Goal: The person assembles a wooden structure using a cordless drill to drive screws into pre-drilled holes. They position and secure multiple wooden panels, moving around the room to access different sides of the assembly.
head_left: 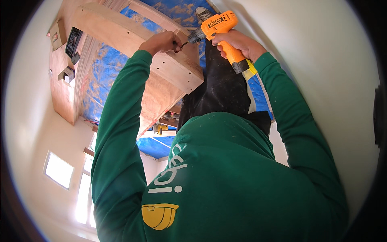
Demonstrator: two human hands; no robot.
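Observation:
My right hand [238, 43] is wrapped round the handle of an orange cordless drill [219, 25]. The drill's dark chuck [196, 36] points left, toward my other hand. My left hand [164, 42] is closed in a pinch by the tip of the bit, at the edge of a wooden board frame [175, 68]. Something small and dark shows between those fingers, too small to name. Several dark holes dot the frame's near face. The frame's top board [113, 30] runs away to the far left.
A small cardboard box [58, 35], a black case [73, 42] and another small open box [67, 74] lie on a wooden panel at left. Blue sheeting [105, 70] covers the floor. A yellow power tool [160, 128] lies beyond the frame. A pale wall [322, 52] stands close at right.

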